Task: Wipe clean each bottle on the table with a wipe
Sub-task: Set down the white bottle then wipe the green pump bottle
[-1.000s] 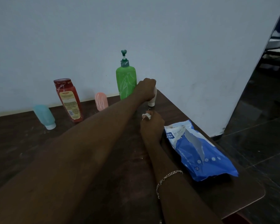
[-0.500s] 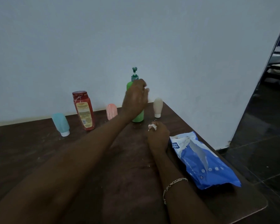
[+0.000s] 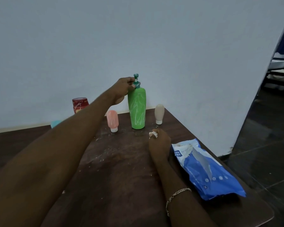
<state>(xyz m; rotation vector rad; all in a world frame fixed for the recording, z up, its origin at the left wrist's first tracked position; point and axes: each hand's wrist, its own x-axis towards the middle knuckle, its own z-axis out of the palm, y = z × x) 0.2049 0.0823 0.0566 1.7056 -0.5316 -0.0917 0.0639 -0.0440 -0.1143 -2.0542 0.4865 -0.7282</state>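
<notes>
Over the worktop (image 3: 121,163), the outstretched left hand (image 3: 122,90) is pinching the green bottle (image 3: 137,110) at its pump neck; the right hand (image 3: 159,142) is resting, clutching a wipe (image 3: 153,134)

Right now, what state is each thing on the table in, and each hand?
Green pump bottle, upright, white streaks.
Left hand, pinches its pump neck.
Pink tube, upright on cap, streaked.
Beige tube, upright on cap, no streaks seen.
Red bottle, half hidden, streaked.
Wipe, crumpled.
Right hand, grips the wipe.
Wipes pack, lying flat, flap lifted.
</notes>
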